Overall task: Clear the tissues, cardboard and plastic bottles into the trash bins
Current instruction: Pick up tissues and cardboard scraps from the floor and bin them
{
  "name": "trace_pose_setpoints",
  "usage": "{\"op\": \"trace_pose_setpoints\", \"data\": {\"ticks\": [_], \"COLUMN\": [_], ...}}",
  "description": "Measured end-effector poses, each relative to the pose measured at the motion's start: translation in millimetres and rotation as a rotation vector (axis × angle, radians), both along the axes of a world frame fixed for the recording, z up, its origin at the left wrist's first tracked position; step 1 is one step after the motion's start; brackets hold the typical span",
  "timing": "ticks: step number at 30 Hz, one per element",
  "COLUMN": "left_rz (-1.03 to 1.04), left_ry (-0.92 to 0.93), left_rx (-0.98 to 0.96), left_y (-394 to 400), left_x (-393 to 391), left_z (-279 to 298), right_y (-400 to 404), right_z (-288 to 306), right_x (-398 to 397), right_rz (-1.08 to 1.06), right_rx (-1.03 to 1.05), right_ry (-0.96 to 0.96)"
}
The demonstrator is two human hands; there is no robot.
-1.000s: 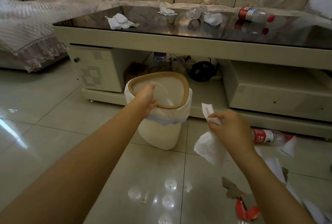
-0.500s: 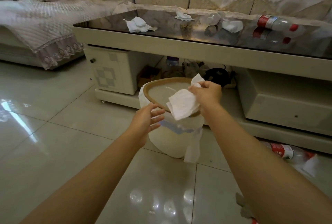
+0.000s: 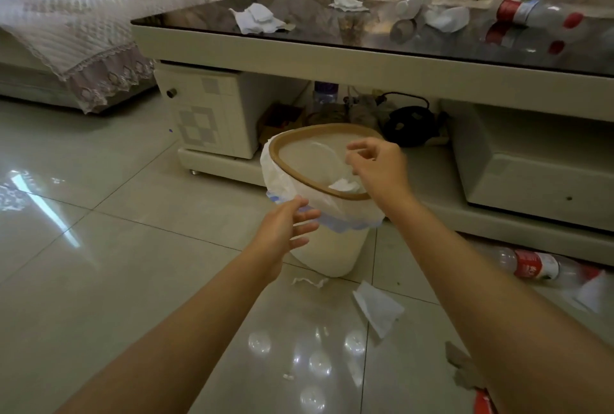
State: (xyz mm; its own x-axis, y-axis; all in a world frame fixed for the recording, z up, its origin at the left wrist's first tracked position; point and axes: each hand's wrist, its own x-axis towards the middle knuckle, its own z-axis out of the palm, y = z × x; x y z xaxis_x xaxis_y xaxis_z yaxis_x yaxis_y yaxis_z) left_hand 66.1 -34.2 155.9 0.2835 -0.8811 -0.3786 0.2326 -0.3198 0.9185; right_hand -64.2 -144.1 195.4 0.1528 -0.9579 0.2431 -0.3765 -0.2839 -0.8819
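A cream trash bin (image 3: 327, 257) with a brown rim and a white liner stands on the floor before the coffee table. A crumpled tissue (image 3: 345, 186) lies inside it. My right hand (image 3: 378, 166) hovers over the bin's opening, fingers loose and holding nothing. My left hand (image 3: 285, 231) is open beside the bin's near wall, fingers by the liner's edge. On the floor lie a flat tissue (image 3: 378, 310), a small tissue scrap (image 3: 309, 281), a plastic bottle (image 3: 531, 264) and torn cardboard (image 3: 463, 370). More tissues (image 3: 255, 18) and a bottle (image 3: 535, 13) lie on the table.
The glass-topped coffee table (image 3: 299, 51) stands just behind the bin, its lower shelf cluttered with a black object (image 3: 407, 124) and a bottle. A sofa with a lace cover (image 3: 76, 41) fills the left and back. Tiled floor stretches to the left.
My right hand carried the tissue over the bin and let it go; the tissue now lies inside. My left hand came off the bin's rim and opened beside it.
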Motion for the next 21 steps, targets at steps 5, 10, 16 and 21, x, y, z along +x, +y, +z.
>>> {"op": "trace_pose_setpoints", "data": {"ticks": [5,10,16,21], "left_rz": [-0.14,-0.303,-0.493,-0.424], "left_ry": [-0.224,-0.411,-0.873,-0.88], "left_rx": [-0.025,0.016,0.298,0.438], "left_y": [4.1,7.1,-17.2,-33.2], "left_x": [-17.3,-29.0,-33.7,-73.3], "left_z": [-20.5,-66.5,-147.4,-183.1], "right_y": [35.7,63.9,74.3,78.0], "right_z": [-22.8,-72.6,-141.8,-183.0], "right_x": [-30.2,-73.6,-132.1,-183.5], "right_rz": [0.034,0.05,0.057,0.066], "right_rx": [-0.361,-0.481,-0.297,-0.031], "right_ry": [0.238,0.434,0.653,0.859]}}
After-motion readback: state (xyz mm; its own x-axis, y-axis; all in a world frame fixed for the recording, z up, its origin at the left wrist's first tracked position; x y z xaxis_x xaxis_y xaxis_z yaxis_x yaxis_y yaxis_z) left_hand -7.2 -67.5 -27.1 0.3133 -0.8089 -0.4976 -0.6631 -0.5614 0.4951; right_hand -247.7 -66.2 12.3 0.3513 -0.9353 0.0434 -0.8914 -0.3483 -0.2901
